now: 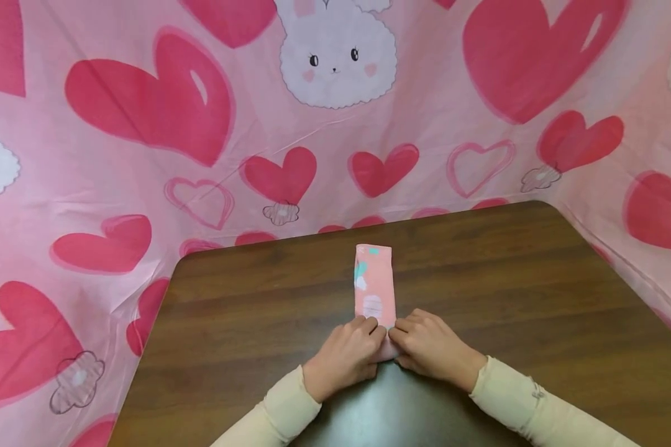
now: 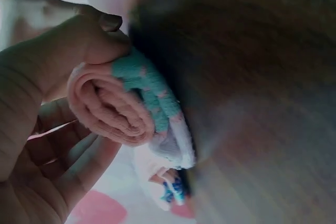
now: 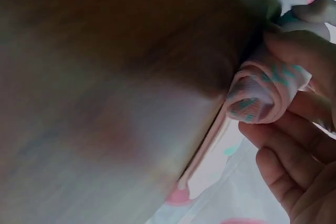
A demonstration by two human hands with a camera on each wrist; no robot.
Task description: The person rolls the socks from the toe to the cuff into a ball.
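Note:
A pink towel (image 1: 377, 282) with teal and white patches lies as a narrow folded strip, pointing away from me on the table. Its near end is rolled up, and the coil of layers (image 2: 115, 106) shows in the left wrist view. My left hand (image 1: 348, 351) grips the left end of the roll, thumb on one side and fingers on the other. At the right end, my right hand (image 1: 436, 349) holds the roll the same way. That end of the rolled part (image 3: 257, 98) looks softer and looser in the right wrist view. Both hands hide much of the roll from above.
The brown wooden table (image 1: 246, 310) has rounded far corners. Behind it and along the sides hangs a pink cloth backdrop (image 1: 335, 130) printed with hearts and rabbits. Cream sleeves (image 1: 291, 403) cover both forearms.

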